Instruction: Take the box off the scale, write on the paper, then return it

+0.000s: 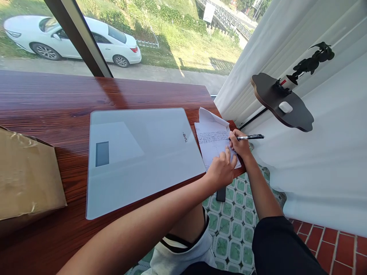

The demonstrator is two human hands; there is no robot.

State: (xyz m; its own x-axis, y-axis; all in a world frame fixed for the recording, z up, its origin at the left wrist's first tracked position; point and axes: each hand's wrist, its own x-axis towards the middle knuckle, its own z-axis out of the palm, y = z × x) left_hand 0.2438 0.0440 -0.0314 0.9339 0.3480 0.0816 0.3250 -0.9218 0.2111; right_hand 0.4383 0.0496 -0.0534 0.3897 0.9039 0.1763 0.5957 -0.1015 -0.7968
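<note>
A sheet of white paper (213,141) with lines of handwriting lies at the right end of the dark wooden table (57,103). My right hand (240,144) grips a black pen (252,137) with its tip on the paper's right side. My left hand (222,170) rests on the paper's near edge, fingers pressed down on it. Left of the paper lies a flat white glass scale (137,156) with a small grey display.
A brown cardboard box (25,179) sits at the table's left near corner. A window behind shows a white car (71,38). White curtains hang at right, with a small dark shelf (282,101) holding a plant. A black object (221,194) sticks out under the table edge.
</note>
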